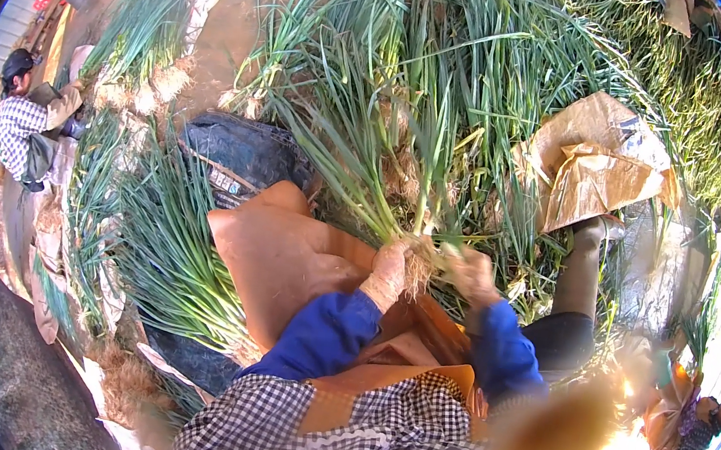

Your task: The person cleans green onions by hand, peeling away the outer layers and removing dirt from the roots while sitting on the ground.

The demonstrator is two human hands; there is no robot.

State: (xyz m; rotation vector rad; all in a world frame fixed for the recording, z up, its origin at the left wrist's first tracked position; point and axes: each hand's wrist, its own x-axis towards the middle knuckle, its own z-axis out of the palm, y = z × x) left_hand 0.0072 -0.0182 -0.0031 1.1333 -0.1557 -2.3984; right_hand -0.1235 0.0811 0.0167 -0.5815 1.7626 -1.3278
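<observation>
A bunch of green onions (379,202) is gripped near its root end by my left hand (387,274), its fingers wrapped round the pale stems. Long green leaves fan up and away from me, and the stringy roots (417,271) hang between my two hands. Just right of those roots is my right hand (470,274), closed and somewhat smeared by motion. What its fingers pinch is too blurred to name. Under my hands an orange-brown apron sheet (287,238) covers my lap.
Heaped green onions (504,81) spread in front of me; a neat pile (181,253) lies at my left on dark sacking (252,153). Brown wrapping (600,178) sits at the right, by a boot. One person (27,117) works at far left, another (697,419) at far right.
</observation>
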